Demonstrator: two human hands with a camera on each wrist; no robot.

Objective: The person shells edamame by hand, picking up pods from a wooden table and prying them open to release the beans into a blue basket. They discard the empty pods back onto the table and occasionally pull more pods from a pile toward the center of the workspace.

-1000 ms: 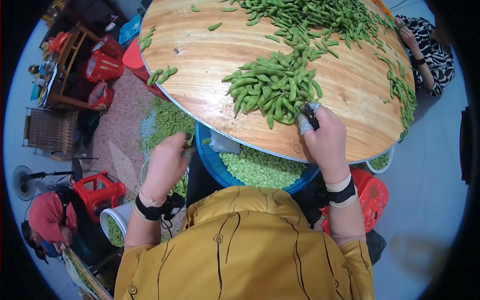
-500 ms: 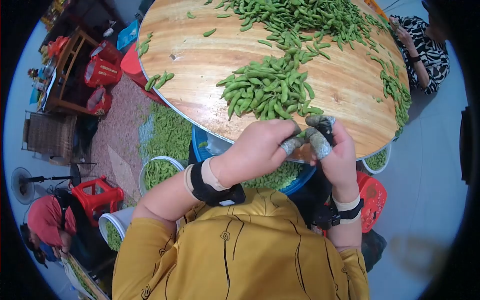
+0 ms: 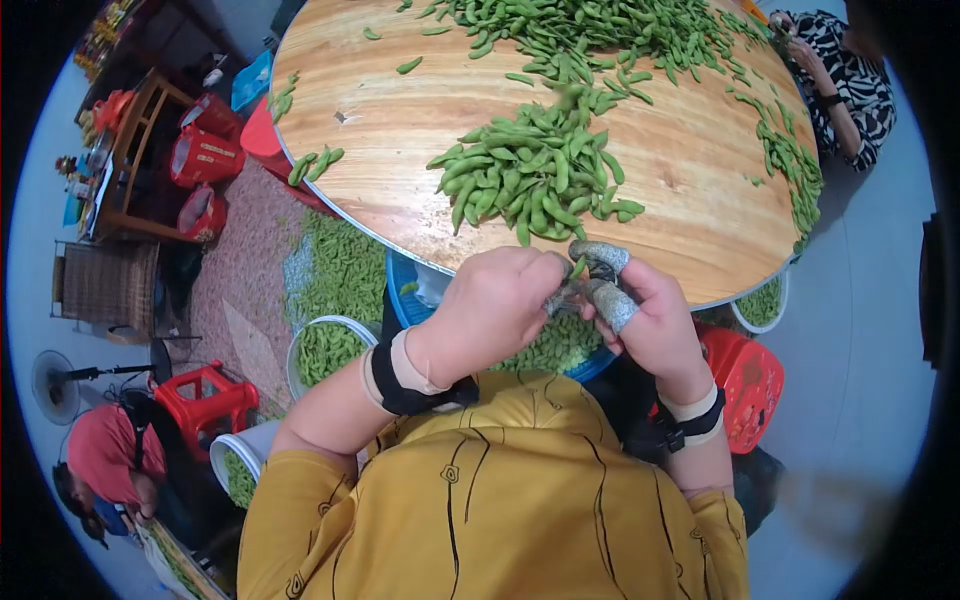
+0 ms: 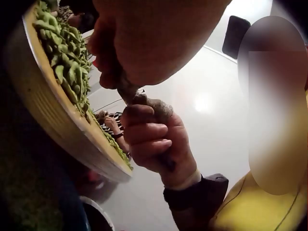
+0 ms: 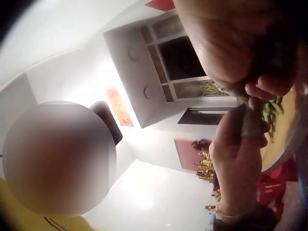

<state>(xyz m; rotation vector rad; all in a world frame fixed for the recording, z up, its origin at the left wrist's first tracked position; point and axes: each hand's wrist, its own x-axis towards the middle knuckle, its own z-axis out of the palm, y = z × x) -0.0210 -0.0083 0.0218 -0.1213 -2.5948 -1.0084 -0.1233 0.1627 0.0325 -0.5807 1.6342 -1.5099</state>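
Close together over the table's near edge, my left hand (image 3: 495, 300) and right hand (image 3: 650, 315) meet fingertip to fingertip. Between them both pinch a green edamame pod (image 3: 578, 268), mostly hidden by the fingers. Grey wrappings (image 3: 612, 306) cover the right thumb and forefinger; the left fingertips look dark and wrapped too. Just beyond the hands, a small heap of edamame pods (image 3: 530, 175) lies on the round wooden table (image 3: 700, 225). Under the hands, a blue basin (image 3: 402, 275) holds light green shelled beans (image 3: 560, 345), partly covered by my arms.
A larger pod pile (image 3: 610, 35) covers the table's far side. White buckets of pods (image 3: 330, 350) stand at left, beside pods spread on the floor (image 3: 345, 270). Red stools (image 3: 205, 398) flank me. One person (image 3: 850, 90) sits across the table, another (image 3: 110, 450) at lower left.
My left hand has come from the left, over the bucket, across to the right hand. The right hand has drawn back from the heap with a pod, and both now work on it.
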